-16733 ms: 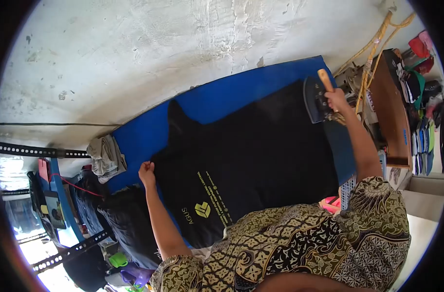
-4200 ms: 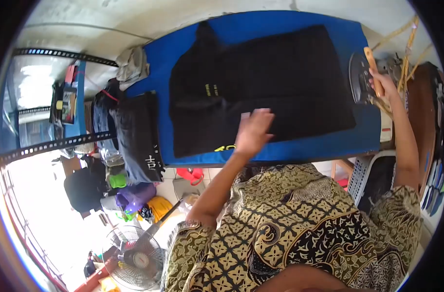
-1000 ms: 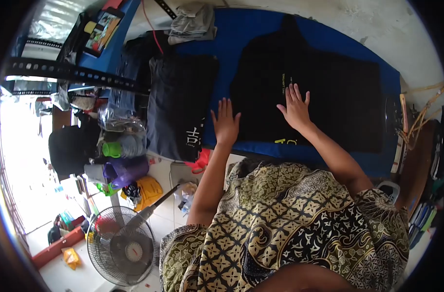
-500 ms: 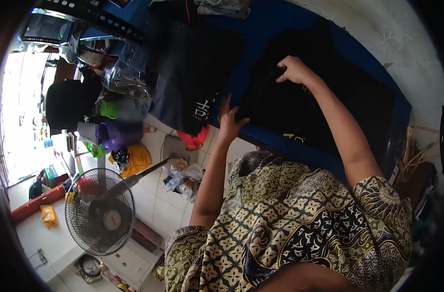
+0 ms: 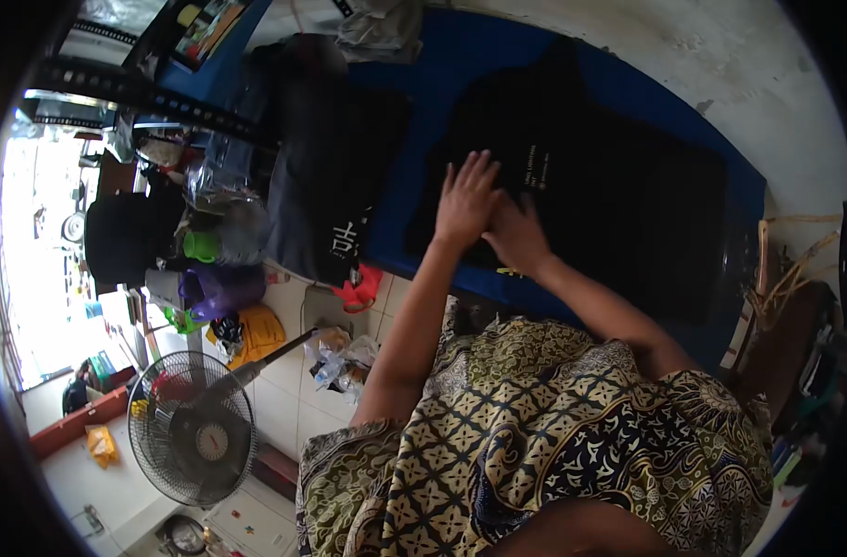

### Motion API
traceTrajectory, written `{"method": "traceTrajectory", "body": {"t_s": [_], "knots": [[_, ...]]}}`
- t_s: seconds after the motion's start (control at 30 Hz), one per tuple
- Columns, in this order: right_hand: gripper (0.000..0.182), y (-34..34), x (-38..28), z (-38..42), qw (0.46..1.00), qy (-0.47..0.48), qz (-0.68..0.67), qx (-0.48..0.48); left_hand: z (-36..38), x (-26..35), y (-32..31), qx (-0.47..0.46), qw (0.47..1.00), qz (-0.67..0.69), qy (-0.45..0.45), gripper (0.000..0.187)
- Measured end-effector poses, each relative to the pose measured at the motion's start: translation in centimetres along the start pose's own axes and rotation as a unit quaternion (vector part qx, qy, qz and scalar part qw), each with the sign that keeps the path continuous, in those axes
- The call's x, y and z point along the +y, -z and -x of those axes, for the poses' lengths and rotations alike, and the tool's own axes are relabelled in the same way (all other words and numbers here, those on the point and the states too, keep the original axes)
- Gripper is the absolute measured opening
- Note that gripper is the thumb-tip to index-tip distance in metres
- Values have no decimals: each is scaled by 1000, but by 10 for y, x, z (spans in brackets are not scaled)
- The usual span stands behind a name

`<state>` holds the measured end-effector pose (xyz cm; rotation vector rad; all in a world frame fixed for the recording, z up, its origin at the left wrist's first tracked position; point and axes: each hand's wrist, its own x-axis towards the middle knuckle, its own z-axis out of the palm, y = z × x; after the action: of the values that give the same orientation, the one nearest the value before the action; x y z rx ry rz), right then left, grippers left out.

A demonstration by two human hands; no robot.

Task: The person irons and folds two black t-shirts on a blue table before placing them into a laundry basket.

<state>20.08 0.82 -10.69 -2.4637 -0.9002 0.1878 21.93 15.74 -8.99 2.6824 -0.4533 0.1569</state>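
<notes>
Open-fingered and clamped on nothing visible, left hand (image 5: 467, 200) and right hand (image 5: 518, 234) come close over the black garment (image 5: 628, 204) at one o'clock, spread on the blue surface (image 5: 470, 37), seemingly so palms can flatten it.

Solid black covers the hooded garment (image 5: 628, 213), broken by small pale lettering (image 5: 532, 165) and a yellow mark (image 5: 510, 272); the tabletop (image 5: 479, 37) is deep blue. White characters (image 5: 345, 239) stand out on the dark navy-black folded garment (image 5: 321, 167). The batik clothing (image 5: 544, 418) mixes cream, olive and black in florets, swirls and leafy shapes. Elsewhere: purple bag (image 5: 224, 290), bright green mug (image 5: 201, 245), grey fan (image 5: 191, 427), grey-white wall (image 5: 730, 56).
</notes>
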Motion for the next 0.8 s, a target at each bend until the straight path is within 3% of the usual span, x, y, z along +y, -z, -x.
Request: {"method": "traceTrajectory", "body": {"t_s": [0.03, 0.1, 0.13, 0.17, 0.23, 0.27, 0.33, 0.37, 0.43, 0.47, 0.53, 0.57, 0.63, 0.67, 0.73, 0.8], "knots": [[51, 11, 15, 13, 992, -18, 121, 36, 4, -7, -14, -4, 1000, 0, -8, 46], [61, 55, 43, 29, 975, -165, 146, -38, 6, -27, -27, 9, 979, -151, 138, 52], [61, 67, 68, 41, 960, -220, 171, -11, 2, -42, -39, -12, 968, -185, 167, 57], [60, 77, 97, 58, 941, -278, 194, 14, -6, -54, -44, -12, 971, -184, 149, 57], [60, 98, 160, 95, 929, -294, 210, 80, -28, -72, -52, 17, 963, -211, 168, 57], [60, 112, 180, 109, 925, -302, 215, 82, -45, -71, -45, 18, 966, -205, 160, 57], [55, 146, 213, 123, 899, -371, 220, 80, -89, -68, -18, -83, 970, -63, 221, 57], [55, 164, 225, 128, 898, -375, 216, 80, -104, -80, -18, -88, 970, -65, 218, 57], [55, 199, 256, 131, 894, -380, 229, 63, -138, -105, -19, -145, 958, 84, 234, 58], [57, 207, 285, 137, 896, -370, 236, 71, -150, -109, -14, -147, 957, 77, 237, 58], [59, 223, 341, 148, 903, -354, 233, 75, -171, -112, 3, -330, 909, -5, 255, 56], [63, 232, 364, 150, 911, -329, 238, 68, -177, -115, 9, -333, 905, -12, 265, 56], [67, 239, 376, 139, 925, -299, 228, 52, -177, -123, 20, -495, 841, -3, 220, 51], [71, 244, 370, 130, 921, -287, 261, 22, -176, -126, 25, -501, 834, -7, 232, 51], [75, 247, 373, 121, 920, -271, 283, -15, -168, -132, 31, -510, 843, 30, 168, 38], [57, 249, 396, 125, 952, -214, 219, 1, -160, -137, 29, -475, 845, 93, 226, 34]]}}
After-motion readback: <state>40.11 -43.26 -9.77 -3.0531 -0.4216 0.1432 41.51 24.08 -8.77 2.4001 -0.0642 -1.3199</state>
